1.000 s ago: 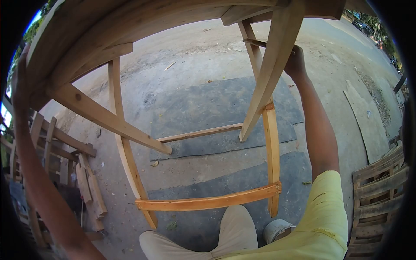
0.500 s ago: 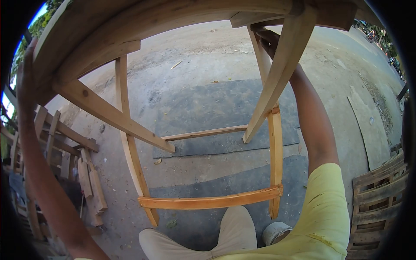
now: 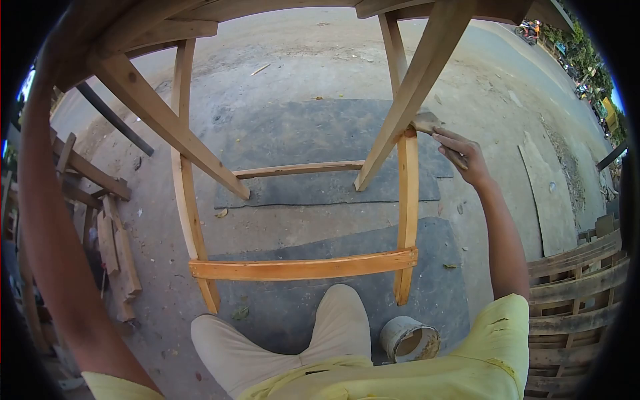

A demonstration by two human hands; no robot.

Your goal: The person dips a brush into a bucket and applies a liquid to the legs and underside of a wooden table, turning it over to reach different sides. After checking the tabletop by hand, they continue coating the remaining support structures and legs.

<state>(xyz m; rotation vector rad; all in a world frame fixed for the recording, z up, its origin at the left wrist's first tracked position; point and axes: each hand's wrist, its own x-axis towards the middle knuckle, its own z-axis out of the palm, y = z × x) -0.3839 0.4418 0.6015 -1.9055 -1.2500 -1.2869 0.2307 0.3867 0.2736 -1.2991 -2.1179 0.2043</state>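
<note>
A wooden frame with crossed legs (image 3: 150,110) stands before me, its top running along the upper edge of the view. The lower front rail (image 3: 303,267) and the lower front legs look more orange and glossier than the pale upper wood. My right hand (image 3: 469,157) is closed round the handle of a flat paintbrush (image 3: 425,123). The brush head is at the right leg, close to where the legs cross. My left hand (image 3: 53,67) is raised to the frame's upper left corner and holds it there, its fingers mostly lost in shadow.
By my right knee stands a stained bucket (image 3: 409,339). Slatted wooden pallets (image 3: 573,300) lie at the right, and wood offcuts (image 3: 117,247) at the left. Dark mats (image 3: 300,133) cover the ground under the frame. A road with a motorbike (image 3: 528,32) runs at the far right.
My right hand has come down and outward from behind the upper right leg to the crossing, bringing the brush into view. The camera has shifted; my left arm stays raised at the frame.
</note>
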